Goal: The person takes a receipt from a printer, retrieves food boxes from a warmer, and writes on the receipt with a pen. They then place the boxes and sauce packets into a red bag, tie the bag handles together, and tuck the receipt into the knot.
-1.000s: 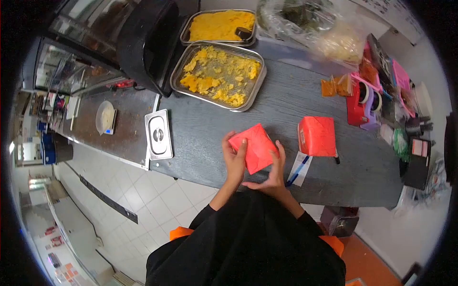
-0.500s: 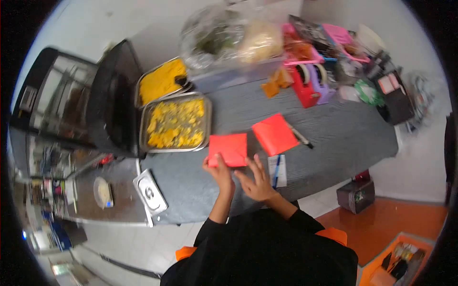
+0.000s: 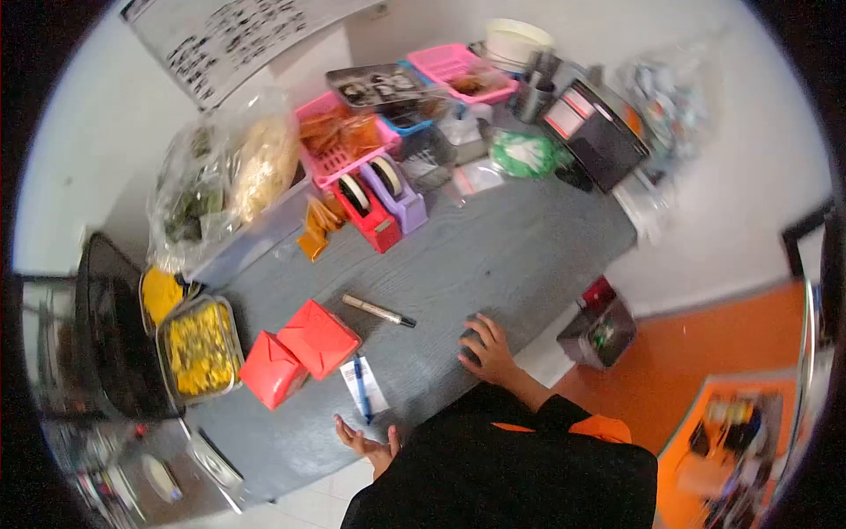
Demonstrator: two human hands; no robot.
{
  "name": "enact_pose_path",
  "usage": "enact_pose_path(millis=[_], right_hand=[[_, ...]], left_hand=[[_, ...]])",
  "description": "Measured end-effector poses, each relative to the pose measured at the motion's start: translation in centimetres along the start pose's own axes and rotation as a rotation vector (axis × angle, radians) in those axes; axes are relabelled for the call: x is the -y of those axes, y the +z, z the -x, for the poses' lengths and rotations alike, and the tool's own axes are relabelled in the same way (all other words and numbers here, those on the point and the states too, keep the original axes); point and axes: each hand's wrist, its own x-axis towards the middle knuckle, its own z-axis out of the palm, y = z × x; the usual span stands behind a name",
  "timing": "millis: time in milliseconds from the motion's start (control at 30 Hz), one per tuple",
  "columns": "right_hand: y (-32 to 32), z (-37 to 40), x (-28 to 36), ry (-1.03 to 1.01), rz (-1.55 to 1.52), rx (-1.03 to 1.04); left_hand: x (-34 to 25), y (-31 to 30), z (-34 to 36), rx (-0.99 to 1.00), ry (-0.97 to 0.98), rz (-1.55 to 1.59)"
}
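Note:
Two red folded paper boxes [image 3: 273, 370] sit against each other on the grey table [image 3: 458, 264]. My left hand [image 3: 370, 448] is at the table's front edge with its fingers apart, holding nothing. Near it lies a white paper slip [image 3: 375, 394] with a blue pen [image 3: 361, 388] across it. My right hand [image 3: 491, 353] is further right, low over the tabletop, fingers spread and a dark patch beneath them. A marker with a black cap [image 3: 379, 310] lies behind the boxes.
Metal trays of yellow food [image 3: 201, 348] stand at the left. Red and purple tape dispensers [image 3: 370, 212], pink baskets [image 3: 339, 145] and bagged food [image 3: 264, 167] line the back. A dark screen device [image 3: 599, 141] stands at the right corner, with a bin [image 3: 599, 331] below.
My left hand has let go of the red box, which now touches the other one. My right hand has moved right, away from the boxes. The view has turned right.

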Motion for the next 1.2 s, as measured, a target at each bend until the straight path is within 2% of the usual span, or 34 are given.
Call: enact_pose_path(millis=[33, 67, 100, 133, 167, 233, 267, 333, 367, 433, 467, 533, 567, 633, 667, 700, 767, 800, 833, 867, 933, 1000, 1067, 1100, 1167, 1200], right_hand=[[-0.9, 0.1, -0.9, 0.039, 0.024, 0.112], [-1.5, 0.2, -2.0, -0.015, -0.008, 0.147], [-1.9, 0.5, -2.8, -0.03, -0.054, 0.126], [-2.2, 1.3, -2.9, -0.049, -0.117, 0.127], [-2.4, 2.1, -2.8, -0.122, -0.182, 0.204], [-2.7, 3.1, -2.7, -0.179, -0.098, 0.326], [-2.1, 4.2, -2.6, -0.275, -0.147, 0.399], [-0.7, 7.3, -3.0, -0.494, -0.195, 0.21], [0.0, 8.5, -3.9, -0.57, -0.239, 0.263], [1.5, 10.2, -5.0, -0.886, -0.37, 0.518], [2.5, 9.8, -3.8, -0.958, -0.393, 0.578], [3.6, 9.9, -0.6, -0.801, -0.368, 1.135], [5.9, 10.3, -0.8, -0.86, -0.365, 1.192], [11.6, 12.5, -2.9, -0.792, -0.301, 1.324], [15.8, 13.5, -4.6, -0.677, -0.139, 1.499], [19.8, 14.8, -6.4, -0.535, 0.048, 1.655], [26.7, 16.8, -9.2, -0.466, -0.099, 1.335], [30.1, 17.1, -9.4, -0.292, -0.001, 1.331], [33.2, 17.2, -9.8, -0.295, 0.084, 1.187], [36.1, 16.8, -9.7, -0.183, 0.061, 1.183], [39.5, 15.5, -7.9, -0.253, -0.057, 1.089], [43.6, 13.8, -8.5, -0.391, 0.017, 0.762], [46.3, 11.2, -8.0, -0.359, -0.037, 0.607], [48.1, 9.9, -8.9, -0.359, -0.032, 0.606], [50.8, 8.1, -11.3, -0.39, 0.028, 0.959], [51.0, 8.4, -11.5, -0.387, 0.034, 0.96]], left_hand=[[-0.8, 0.4, 1.6, 0.111, 0.082, -0.111], [-1.3, 0.8, 3.9, 0.14, -0.132, -0.203], [-1.8, 1.6, 5.3, 0.117, -0.251, -0.232], [-1.9, 2.4, 7.0, 0.1, -0.231, -0.236], [-1.6, 2.8, 8.8, 0.08, -0.221, -0.249], [-2.9, 3.7, 9.4, -0.014, -0.252, -0.308], [-3.0, 4.5, 10.2, -0.102, -0.317, -0.302], [-3.5, 6.5, 13.5, -0.209, -0.452, -0.282], [-3.8, 7.9, 14.7, -0.224, -0.525, -0.266], [-5.3, 9.0, 15.8, -0.179, -0.839, 0.047], [-5.3, 9.0, 16.9, -0.26, -0.89, 0.028], [-6.2, 10.2, 20.0, 0.186, -1.003, -0.196], [-5.9, 11.1, 22.2, 0.125, -1.062, -0.197], [-6.1, 13.9, 27.1, -0.365, -1.655, 0.19], [-6.4, 11.9, 26.4, -0.532, -1.978, 0.588], [-6.6, 14.1, 29.8, -0.504, -1.95, 0.401], [-6.3, 20.9, 37.2, -0.712, -1.546, 0.002], [-5.9, 21.0, 37.4, -0.728, -1.544, 0.019], [-7.1, 20.5, 36.3, -0.666, -1.685, -0.043], [-7.6, 20.8, 36.3, -0.586, -1.827, -0.099], [-8.0, 23.6, 38.5, -0.601, -1.821, 0.044], [-7.6, 25.9, 40.8, -0.659, -1.759, 0.258], [-7.4, 27.5, 43.1, -0.717, -1.686, 0.457], [-7.1, 28.3, 44.3, -0.746, -1.647, 0.552], [-6.5, 29.8, 46.3, -0.798, -1.571, 0.74], [-6.0, 30.6, 47.2, -0.823, -1.529, 0.832]])
